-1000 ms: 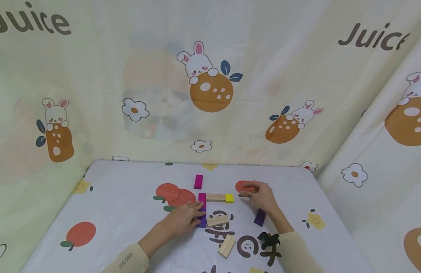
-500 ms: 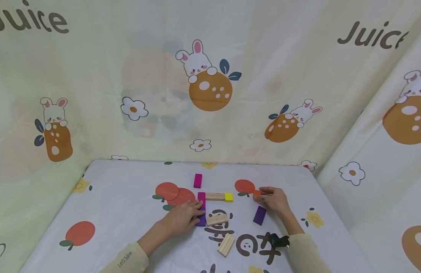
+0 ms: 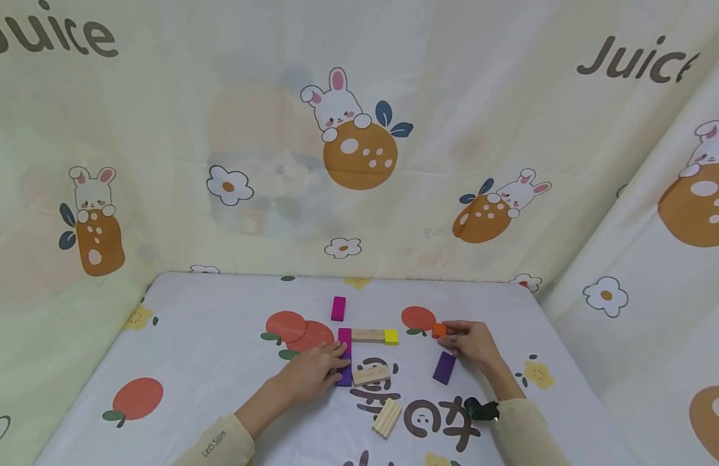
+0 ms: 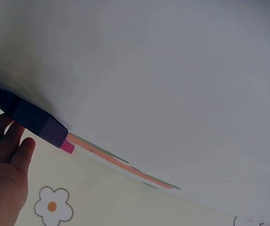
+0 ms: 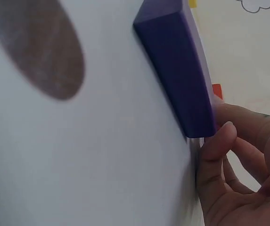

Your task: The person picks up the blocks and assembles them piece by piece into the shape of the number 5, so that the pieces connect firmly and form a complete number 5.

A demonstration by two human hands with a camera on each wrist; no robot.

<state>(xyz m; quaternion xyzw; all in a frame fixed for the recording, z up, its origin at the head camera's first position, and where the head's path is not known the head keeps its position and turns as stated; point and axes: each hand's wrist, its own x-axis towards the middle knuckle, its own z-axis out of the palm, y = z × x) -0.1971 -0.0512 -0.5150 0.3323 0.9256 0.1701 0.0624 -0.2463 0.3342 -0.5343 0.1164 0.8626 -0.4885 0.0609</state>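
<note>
My left hand (image 3: 314, 372) lies against a row formed by a magenta block (image 3: 344, 335) and a purple block (image 3: 343, 378), fingertips over the row's left side and partly covering it. In the left wrist view its extended fingers (image 4: 25, 151) stay beside the dark block row (image 4: 38, 121). A small orange block (image 3: 439, 331) is pinched at the fingertips of my right hand (image 3: 474, 343), beside a printed red fruit. Just below that hand lies a separate dark purple block (image 3: 444, 368), which looms large in the right wrist view and partly hides the orange block (image 5: 217, 89).
A wooden block (image 3: 367, 336) runs from the magenta block to a yellow cube (image 3: 391, 337). Another wooden block (image 3: 371, 375) lies beside the purple one. Nearer is a grooved wooden piece (image 3: 387, 419); a loose magenta block (image 3: 338, 309) lies farther back on the printed cloth (image 3: 219, 362).
My right hand has shifted right and slightly nearer from over the printed fruit, and the orange block now shows at its fingertips. The left hand has stayed on the row.
</note>
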